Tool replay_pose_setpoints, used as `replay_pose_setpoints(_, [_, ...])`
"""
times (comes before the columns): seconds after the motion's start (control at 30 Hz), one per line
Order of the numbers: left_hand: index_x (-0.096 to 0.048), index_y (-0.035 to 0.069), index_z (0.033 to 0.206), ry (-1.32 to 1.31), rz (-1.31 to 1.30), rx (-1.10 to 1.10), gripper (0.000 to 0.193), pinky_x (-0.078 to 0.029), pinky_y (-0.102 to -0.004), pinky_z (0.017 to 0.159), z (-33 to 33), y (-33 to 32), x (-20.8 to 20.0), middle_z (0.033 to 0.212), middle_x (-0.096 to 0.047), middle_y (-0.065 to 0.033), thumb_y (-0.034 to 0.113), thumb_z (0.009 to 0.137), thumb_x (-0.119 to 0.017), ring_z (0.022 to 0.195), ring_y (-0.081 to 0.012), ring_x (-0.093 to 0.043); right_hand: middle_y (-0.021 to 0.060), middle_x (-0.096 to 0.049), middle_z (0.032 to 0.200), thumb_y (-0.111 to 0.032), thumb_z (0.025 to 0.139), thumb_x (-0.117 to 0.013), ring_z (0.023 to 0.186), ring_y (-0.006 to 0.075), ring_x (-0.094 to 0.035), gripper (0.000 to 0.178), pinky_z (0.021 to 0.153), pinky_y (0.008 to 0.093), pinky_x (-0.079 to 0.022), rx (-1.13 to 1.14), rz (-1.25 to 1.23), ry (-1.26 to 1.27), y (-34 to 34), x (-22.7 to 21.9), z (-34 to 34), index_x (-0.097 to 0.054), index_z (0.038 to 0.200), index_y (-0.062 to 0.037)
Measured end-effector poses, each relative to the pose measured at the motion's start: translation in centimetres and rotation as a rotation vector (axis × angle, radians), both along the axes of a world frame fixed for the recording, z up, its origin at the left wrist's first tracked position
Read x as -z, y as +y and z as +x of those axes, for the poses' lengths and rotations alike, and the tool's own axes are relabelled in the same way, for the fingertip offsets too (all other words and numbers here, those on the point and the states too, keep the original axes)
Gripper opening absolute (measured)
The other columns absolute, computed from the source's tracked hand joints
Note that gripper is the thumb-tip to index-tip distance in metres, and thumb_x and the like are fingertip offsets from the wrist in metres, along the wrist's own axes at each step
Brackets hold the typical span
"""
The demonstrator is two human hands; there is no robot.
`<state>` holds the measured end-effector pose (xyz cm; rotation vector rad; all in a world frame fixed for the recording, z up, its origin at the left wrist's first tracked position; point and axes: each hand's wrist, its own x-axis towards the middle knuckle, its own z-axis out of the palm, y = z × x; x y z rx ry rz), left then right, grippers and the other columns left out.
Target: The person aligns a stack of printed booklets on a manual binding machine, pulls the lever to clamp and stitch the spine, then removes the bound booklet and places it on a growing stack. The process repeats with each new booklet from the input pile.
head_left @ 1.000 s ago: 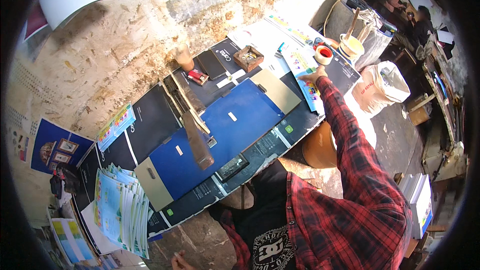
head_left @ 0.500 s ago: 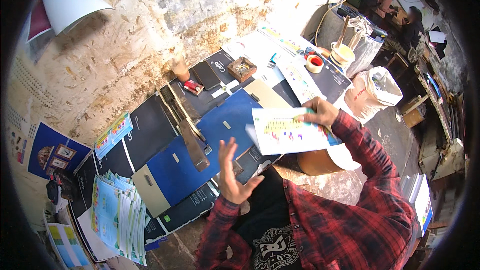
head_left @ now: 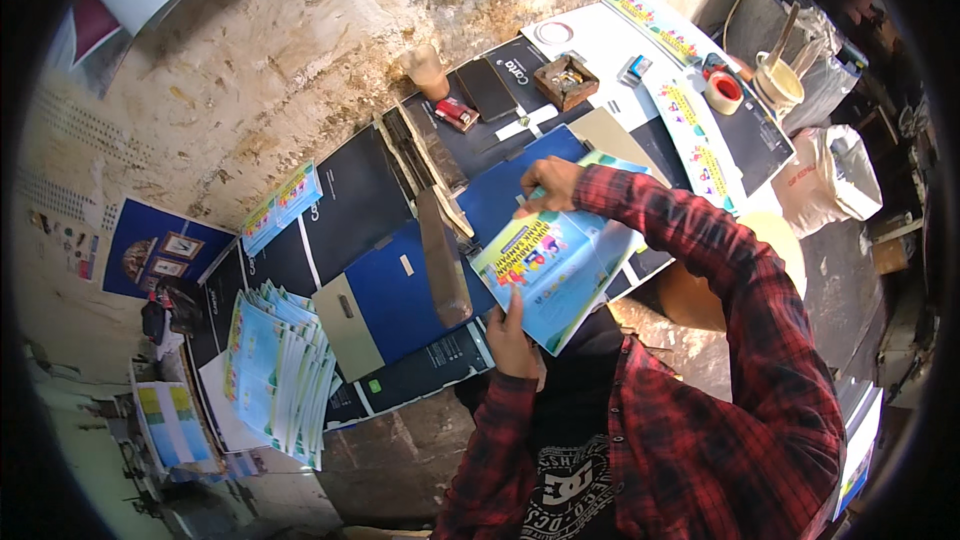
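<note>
1. Sleeves (head_left: 740,260) of red and black plaid are worn on both arms, over a black shirt (head_left: 565,440) with a pale print.
2. The near left edge of a blue and yellow printed sheet (head_left: 560,280) is clamped in the left hand (head_left: 514,342), with the thumb laid on the printed face.
3. The sheet's far left edge is touched by the bent fingers of the right hand (head_left: 552,186); whether that edge is pinched or merely pressed cannot be told.
4. By the sheet, a blue board (head_left: 390,285) with grey ends is partly covered, and its near corner is carried past the table edge.
5. To the left of the sheet, a brown bar (head_left: 442,260) is laid across the board.
6. At the left end, similar sheets are gathered in a fanned pile (head_left: 280,360); farther back, a smaller stack (head_left: 282,208) is placed.
7. At the far right, a printed strip (head_left: 695,135), a tape roll (head_left: 724,93) and a tub (head_left: 779,88) are set out.
8. Toward the wall (head_left: 350,40), a cup (head_left: 427,72), a red packet (head_left: 455,114) and a wooden box (head_left: 566,82) are lined up.
</note>
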<state>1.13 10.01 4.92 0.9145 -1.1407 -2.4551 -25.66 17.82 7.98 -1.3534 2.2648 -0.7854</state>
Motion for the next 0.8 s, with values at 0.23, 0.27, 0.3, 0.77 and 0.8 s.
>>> replay_pose_setpoints(0.23, [-0.061,-0.004,0.117,-0.142,-0.011,0.001,0.030,-0.055,-0.0341,0.085,-1.1,-6.9,1.6,0.109,-0.069,-0.0112,0.020,0.099,-0.059,0.095,-0.0198,-0.068,0.0108,-0.061,0.115,-0.045,0.080,-0.074,0.109,0.0292,-0.057,0.050,0.093,0.0472,-0.041,0.391,-0.160,0.504,0.1,-0.2,2.6,-0.064,0.115,-0.0108])
replay_pose_setpoints(0.27, [-0.061,-0.004,0.117,-0.127,-0.020,-0.004,0.029,-0.056,-0.0338,0.084,-0.9,-7.8,2.0,0.109,-0.069,-0.0115,0.019,0.099,-0.058,0.095,-0.0201,-0.068,0.0113,-0.058,0.121,-0.046,0.080,-0.074,0.113,0.0302,-0.055,0.057,0.093,0.0463,-0.042,0.501,-0.158,0.493,1.8,-0.2,3.4,-0.061,0.122,-0.0109])
replay_pose_setpoints(0.3, [-0.061,-0.004,0.118,-0.154,-0.029,-0.056,0.029,-0.056,-0.0331,0.084,-0.8,-8.4,1.9,0.110,-0.069,-0.0120,0.019,0.100,-0.057,0.095,-0.0200,-0.068,0.0116,-0.059,0.120,-0.049,0.079,-0.073,0.114,0.0299,-0.054,0.059,0.094,0.0465,-0.041,0.634,-0.161,0.473,3.3,0.2,4.0,-0.061,0.123,-0.0114])
replay_pose_setpoints(0.77, [-0.063,0.003,0.115,-0.413,-0.188,0.095,0.036,-0.056,-0.0300,0.077,0.6,-16.9,1.3,0.103,-0.071,-0.0055,0.033,0.096,-0.064,0.086,-0.0156,-0.069,0.0148,-0.044,0.146,-0.043,0.092,-0.060,0.136,0.0325,-0.038,0.054,0.107,0.0569,-0.029,0.848,0.042,0.421,1.1,4.6,9.6,-0.053,0.138,-0.0171])
replay_pose_setpoints(0.8, [-0.064,0.003,0.114,-0.462,-0.230,0.095,0.036,-0.056,-0.0298,0.076,0.3,-16.8,1.1,0.101,-0.071,-0.0050,0.033,0.095,-0.065,0.085,-0.0151,-0.069,0.0143,-0.042,0.148,-0.041,0.092,-0.060,0.138,0.0319,-0.035,0.053,0.109,0.0568,-0.028,0.828,0.036,0.441,1.1,5.0,9.5,-0.053,0.139,-0.0156])
